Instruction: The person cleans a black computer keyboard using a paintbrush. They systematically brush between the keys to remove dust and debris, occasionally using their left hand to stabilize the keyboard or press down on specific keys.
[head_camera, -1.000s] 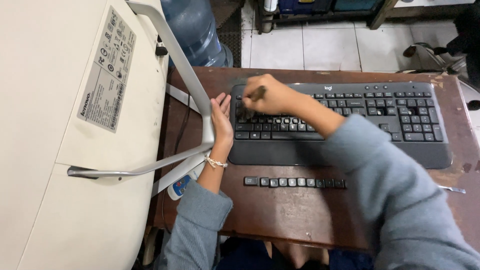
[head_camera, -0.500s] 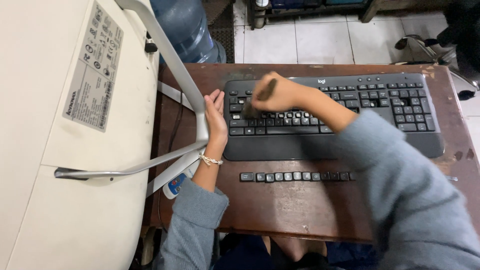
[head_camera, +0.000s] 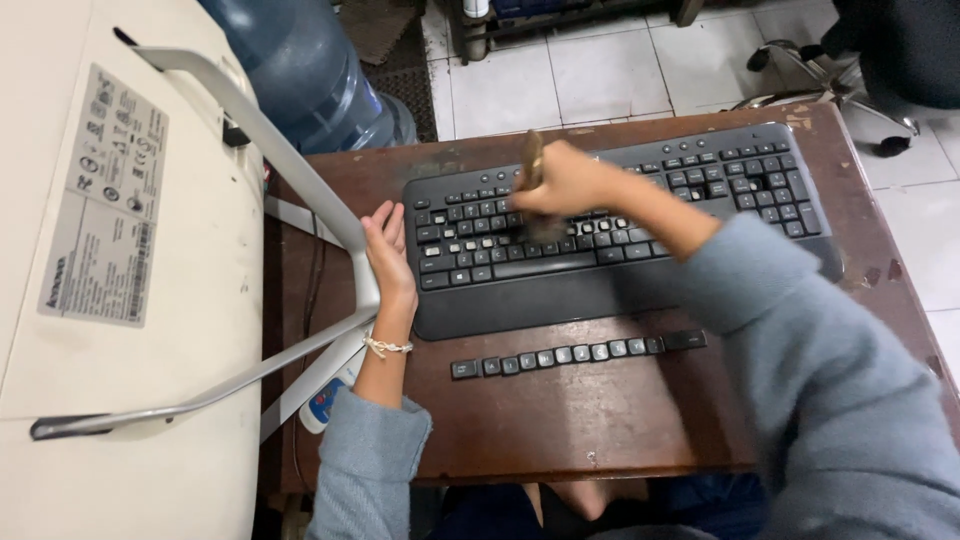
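Black keyboard (head_camera: 620, 235) — loose key row (head_camera: 578, 353) before, white monitor (head_camera: 110, 300) alongside

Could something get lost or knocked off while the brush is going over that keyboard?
Maybe. The row of loose keys lies on the table just in front of the keyboard, close to the right sleeve, so a sweep might scatter them. The right hand moves the brush fast enough to blur, which could pop more keys loose. The left hand only steadies the keyboard's left edge, so it might slide.
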